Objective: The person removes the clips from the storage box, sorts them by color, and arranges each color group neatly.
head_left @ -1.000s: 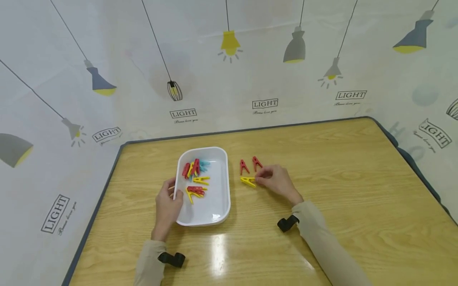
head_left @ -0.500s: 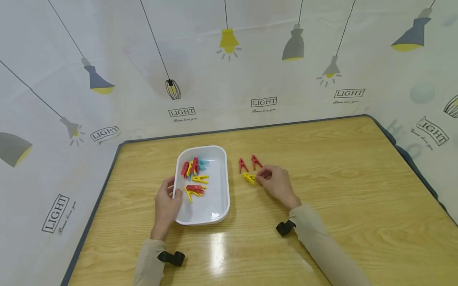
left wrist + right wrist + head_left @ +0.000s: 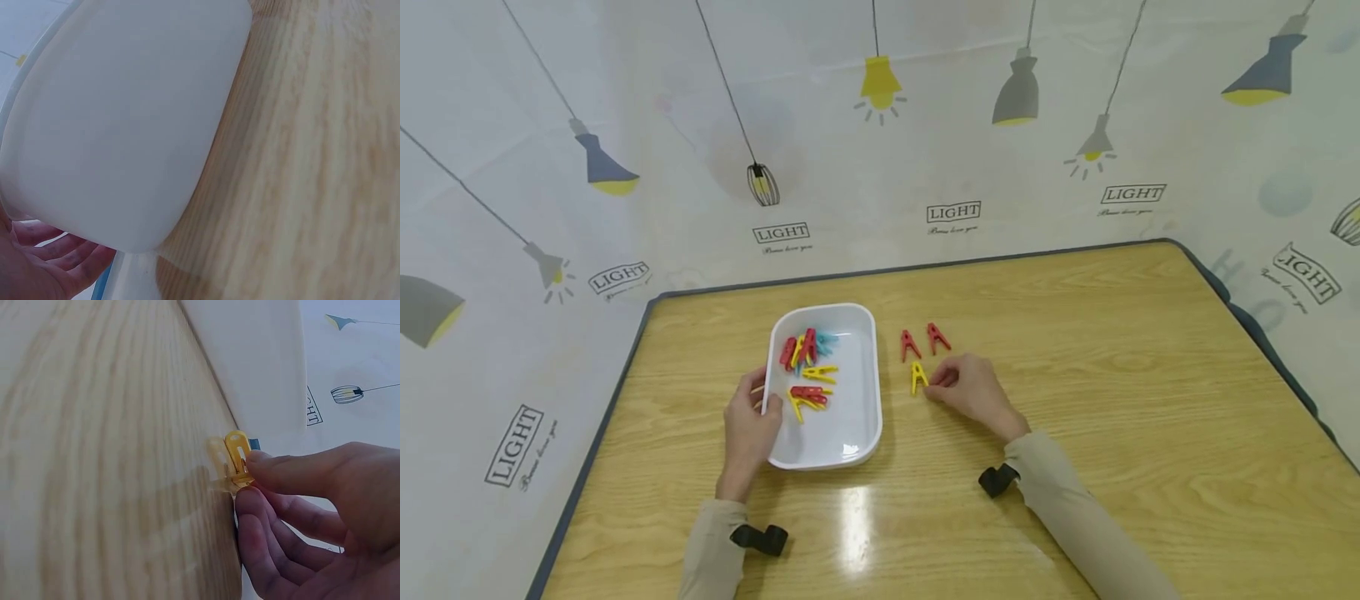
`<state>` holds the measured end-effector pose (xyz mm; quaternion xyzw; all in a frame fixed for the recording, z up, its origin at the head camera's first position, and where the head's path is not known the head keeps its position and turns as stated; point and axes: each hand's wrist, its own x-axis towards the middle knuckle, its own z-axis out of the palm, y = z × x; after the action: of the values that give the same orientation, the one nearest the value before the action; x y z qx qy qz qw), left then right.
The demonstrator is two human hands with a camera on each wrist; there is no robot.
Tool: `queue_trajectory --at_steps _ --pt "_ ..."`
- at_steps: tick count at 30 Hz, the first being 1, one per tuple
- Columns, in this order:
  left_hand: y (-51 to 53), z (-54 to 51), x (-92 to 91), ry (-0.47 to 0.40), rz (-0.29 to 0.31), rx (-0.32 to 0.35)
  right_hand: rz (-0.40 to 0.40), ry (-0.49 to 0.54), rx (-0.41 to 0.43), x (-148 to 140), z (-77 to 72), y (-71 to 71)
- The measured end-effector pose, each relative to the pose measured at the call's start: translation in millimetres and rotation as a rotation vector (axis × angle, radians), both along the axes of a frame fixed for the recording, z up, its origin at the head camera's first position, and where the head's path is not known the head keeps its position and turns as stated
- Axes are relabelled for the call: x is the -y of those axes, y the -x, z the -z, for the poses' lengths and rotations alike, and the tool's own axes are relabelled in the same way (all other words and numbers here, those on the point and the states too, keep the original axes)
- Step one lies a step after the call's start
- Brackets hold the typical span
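My left hand [image 3: 752,432] grips the left rim of a white plastic tray [image 3: 831,454], thumb over the rim and fingers outside it. Inside the tray lie red, yellow and light-blue clothespins [image 3: 820,374], some heaped at its far left. To the right of the tray, my right hand [image 3: 973,393] pinches one leg of a yellow clothespin [image 3: 917,377] between thumb and finger, low at the table. In the right wrist view the yellow clothespin [image 3: 238,453] stands at the thumb tip. Two red clothespins, one left [image 3: 909,344] and one right [image 3: 937,337], lie just beyond it.
The wooden table [image 3: 1112,350] has a dark edge strip [image 3: 865,275] along its back, against a wall covering [image 3: 880,167] printed with lamps. Each wrist wears a black band device, left [image 3: 760,540] and right [image 3: 998,481].
The yellow clothespin has turned from lying sideways to having its narrow end pointing away, beneath the red ones. My right hand has shifted slightly nearer. The left hand and tray stay put.
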<state>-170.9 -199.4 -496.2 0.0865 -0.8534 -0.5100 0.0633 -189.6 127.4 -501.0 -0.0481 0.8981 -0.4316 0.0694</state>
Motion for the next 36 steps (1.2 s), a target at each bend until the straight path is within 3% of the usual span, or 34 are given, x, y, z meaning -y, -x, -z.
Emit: queue_trajectory --at_steps 6,11,24,36 --pt "-0.2 1.4 0.3 0.006 -0.004 -0.01 -0.01 0.025 0.003 -3.4 -0.9 0.1" --pt "0.7 1.0 0.6 0.003 -0.01 -0.016 -0.009 0.047 -0.036 -5.5 -10.1 3.6" --pt "1.9 5.9 2.2 -0.006 -0.019 -0.038 -0.033 0.081 -0.093 26.0 -59.1 41.6" --pt "1.4 4.2 1.8 -0.016 -0.014 -0.053 -0.066 0.122 -0.094 48.3 -80.5 62.8"
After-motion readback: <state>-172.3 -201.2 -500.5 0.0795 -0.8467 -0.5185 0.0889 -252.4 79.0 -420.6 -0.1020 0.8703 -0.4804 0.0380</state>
